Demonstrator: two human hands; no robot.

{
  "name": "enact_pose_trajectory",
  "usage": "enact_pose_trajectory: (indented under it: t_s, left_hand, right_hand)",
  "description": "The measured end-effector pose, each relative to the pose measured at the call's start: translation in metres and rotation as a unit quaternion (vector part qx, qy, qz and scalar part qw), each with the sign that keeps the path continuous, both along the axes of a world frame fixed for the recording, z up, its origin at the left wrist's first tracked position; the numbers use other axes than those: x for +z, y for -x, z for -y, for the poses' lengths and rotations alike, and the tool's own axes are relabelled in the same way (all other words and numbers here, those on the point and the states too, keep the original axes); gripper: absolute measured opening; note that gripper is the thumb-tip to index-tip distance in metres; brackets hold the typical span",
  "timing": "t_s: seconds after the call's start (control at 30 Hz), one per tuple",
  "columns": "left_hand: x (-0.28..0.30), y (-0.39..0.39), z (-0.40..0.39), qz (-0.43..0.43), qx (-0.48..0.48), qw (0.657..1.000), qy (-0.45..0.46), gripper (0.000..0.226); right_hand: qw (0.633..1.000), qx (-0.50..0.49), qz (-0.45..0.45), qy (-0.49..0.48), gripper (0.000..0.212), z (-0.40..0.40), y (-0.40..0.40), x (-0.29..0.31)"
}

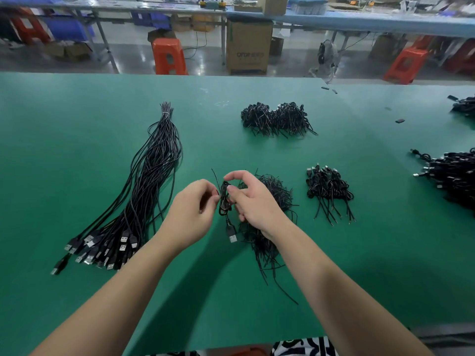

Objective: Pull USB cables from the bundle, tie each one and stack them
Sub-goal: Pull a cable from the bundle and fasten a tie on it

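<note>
Mid-table, left hand (191, 211) and right hand (253, 199) both pinch coiled cable (224, 201), bundle (138, 196) at 9 o'clock, stack (327, 187) at 3; judgement: hold coil tight, cinch tie snugly at its waist.

Green worktop (77, 119) in front; beyond it a glossy grey floor (128, 55), orange stools (168, 56), a cardboard box (248, 46), blue benches (359, 21)

Green table (77, 129) with long cable bundle (146, 191), tie-wire heap (267, 227), stacks of tied cables (276, 119)
</note>
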State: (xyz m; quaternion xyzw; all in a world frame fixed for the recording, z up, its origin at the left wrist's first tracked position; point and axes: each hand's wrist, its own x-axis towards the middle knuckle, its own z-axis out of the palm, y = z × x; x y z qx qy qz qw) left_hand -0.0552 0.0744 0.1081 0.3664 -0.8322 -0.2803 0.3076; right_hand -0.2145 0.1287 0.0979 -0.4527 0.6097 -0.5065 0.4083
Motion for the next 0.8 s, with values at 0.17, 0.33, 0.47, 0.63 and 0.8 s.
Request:
enact_pose_trajectory:
  t_s: [0.17,0.33,0.47,0.63,0.8]
  left_hand:
    - [0.000,0.000,0.007,-0.132,-0.007,0.935,-0.328,0.019]
    - [0.000,0.001,0.007,-0.198,-0.022,0.880,-0.431,0.023]
    - [0.000,0.001,0.004,-0.181,-0.018,0.924,-0.336,0.018]
    - [0.009,0.001,-0.001,-0.059,0.008,0.997,-0.047,0.014]
    - [0.008,-0.002,-0.007,0.004,-0.032,0.980,0.195,0.007]
  right_hand:
    - [0.988,0.024,-0.148,0.048,0.045,-0.003,0.009,0.001]
    - [0.953,0.013,-0.280,0.110,0.050,-0.006,0.005,-0.004]
    - [0.955,-0.014,-0.283,0.085,0.026,-0.006,0.005,-0.005]
    - [0.977,0.063,-0.201,0.033,0.036,-0.009,-0.002,0.005]
    - [0.993,0.102,0.031,-0.040,0.048,-0.011,-0.006,0.011]
